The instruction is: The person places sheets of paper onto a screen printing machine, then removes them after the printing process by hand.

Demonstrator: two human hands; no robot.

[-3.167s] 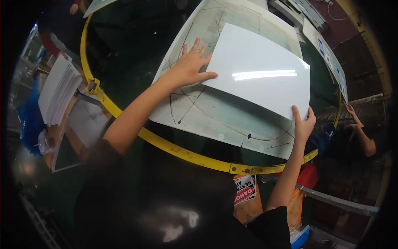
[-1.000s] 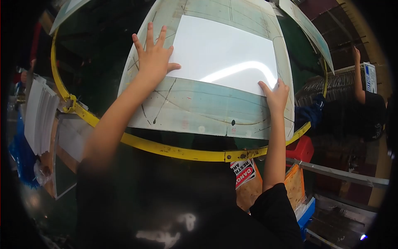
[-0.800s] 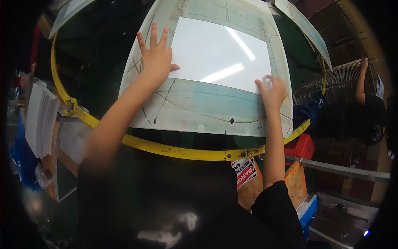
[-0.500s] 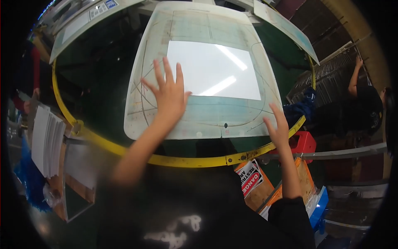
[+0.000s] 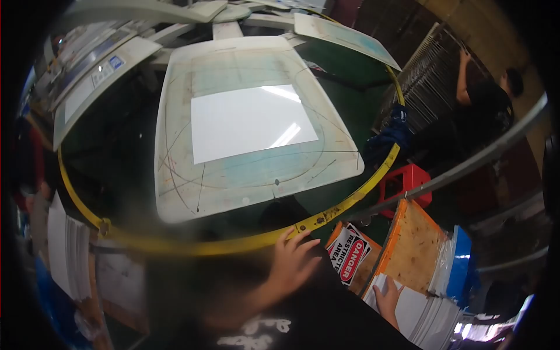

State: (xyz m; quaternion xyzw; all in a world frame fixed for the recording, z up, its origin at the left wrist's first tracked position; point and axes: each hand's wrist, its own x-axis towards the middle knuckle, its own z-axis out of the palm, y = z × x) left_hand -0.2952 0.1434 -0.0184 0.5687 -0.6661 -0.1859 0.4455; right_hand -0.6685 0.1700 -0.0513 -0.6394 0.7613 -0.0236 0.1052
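Observation:
My left hand [image 5: 293, 263] is in front of my body, fingers spread, with the fingertips overlapping the lower edge of the yellow rail [image 5: 271, 240]. Down on the right, my right hand [image 5: 387, 298] lies on a stack of white sheets [image 5: 411, 309], thumb and fingers apart at the sheets' end. A glossy white sheet [image 5: 245, 125] rests flat on the pale, ink-stained board [image 5: 262, 195] ahead, and neither hand touches it. Between the hands and the board runs the curved rail.
Another stack of white sheets [image 5: 65, 251] stands at left. A "Danger Restricted Area" sign [image 5: 348, 254] and a red plastic thing [image 5: 407, 185] are at right, near a grey metal bar [image 5: 478, 153]. A person [image 5: 493, 102] works by a rack. Further boards [image 5: 350, 39] surround the machine.
My left hand has left the board and drawn back towards my body. My right hand has dropped to the sheets at right. The view has turned right; the white sheet stays on the board.

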